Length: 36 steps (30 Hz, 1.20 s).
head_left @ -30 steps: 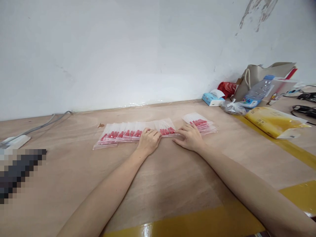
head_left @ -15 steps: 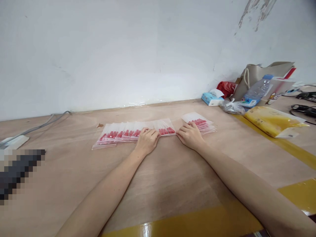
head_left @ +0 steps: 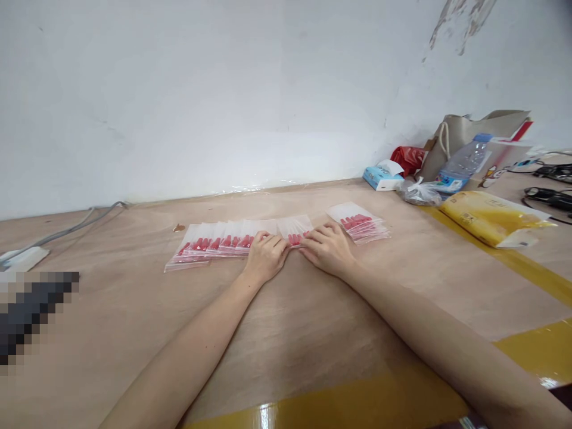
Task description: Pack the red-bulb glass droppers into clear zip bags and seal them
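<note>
A clear zip bag (head_left: 292, 224) with small red pieces in it lies flat on the table between my hands, its zip edge toward me. My left hand (head_left: 267, 257) pinches that near edge at its left end. Closed on the same edge, a little to the right, is my right hand (head_left: 329, 250), its fingers partly covering the bag. To the left, several similar bags (head_left: 215, 232) overlap in a row, and the left hand's fingers hide the row's right end. A stack of more such bags (head_left: 350, 210) sits just beyond the right hand.
Along the right stand a blue tissue pack (head_left: 379, 179), a tied plastic bag (head_left: 419, 193), a plastic bottle (head_left: 467, 161), a paper bag (head_left: 496, 128) and a yellow packet (head_left: 485, 217). A grey cable (head_left: 84, 223) runs at the left, near a pixelated dark object (head_left: 40, 310).
My right hand has slid left along the bag's near edge, closer to my left hand. The left hand stays at the same corner.
</note>
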### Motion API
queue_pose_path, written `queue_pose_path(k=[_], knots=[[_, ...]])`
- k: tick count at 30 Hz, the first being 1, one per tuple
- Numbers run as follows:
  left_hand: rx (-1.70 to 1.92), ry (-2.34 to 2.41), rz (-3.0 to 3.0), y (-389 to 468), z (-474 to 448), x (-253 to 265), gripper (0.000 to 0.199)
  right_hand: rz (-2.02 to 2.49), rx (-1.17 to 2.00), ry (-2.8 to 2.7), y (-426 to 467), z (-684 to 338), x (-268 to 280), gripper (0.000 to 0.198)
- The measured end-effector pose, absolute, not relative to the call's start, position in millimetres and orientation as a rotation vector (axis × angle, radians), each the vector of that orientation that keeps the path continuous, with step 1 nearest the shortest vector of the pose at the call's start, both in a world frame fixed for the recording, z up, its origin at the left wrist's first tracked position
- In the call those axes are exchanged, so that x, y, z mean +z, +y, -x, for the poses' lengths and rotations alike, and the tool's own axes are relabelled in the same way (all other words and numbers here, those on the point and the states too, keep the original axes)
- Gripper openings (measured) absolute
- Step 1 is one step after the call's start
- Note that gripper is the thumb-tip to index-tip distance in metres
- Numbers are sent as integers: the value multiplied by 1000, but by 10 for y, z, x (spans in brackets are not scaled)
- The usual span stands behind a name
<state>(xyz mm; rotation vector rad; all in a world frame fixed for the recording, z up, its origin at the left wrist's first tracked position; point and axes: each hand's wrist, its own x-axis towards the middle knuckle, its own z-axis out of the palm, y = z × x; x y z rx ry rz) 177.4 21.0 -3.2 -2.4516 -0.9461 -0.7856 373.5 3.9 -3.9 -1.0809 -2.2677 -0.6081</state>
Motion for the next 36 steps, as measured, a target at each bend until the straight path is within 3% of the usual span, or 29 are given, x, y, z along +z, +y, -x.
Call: queue_pose_path(k=[8,25,36], knots=[[-757,-933,2441,192,-1798,-22,24,1058,-712,-2337,42,-3531,-40,29],[-830,-996,2419,137,-1768,-36,23,1239,-938,-2334,123,-4007,-40,24],[-705,-1061,2557,183,-1718,-41,19,1402,-676,-2220,90,-4248,28,31]])
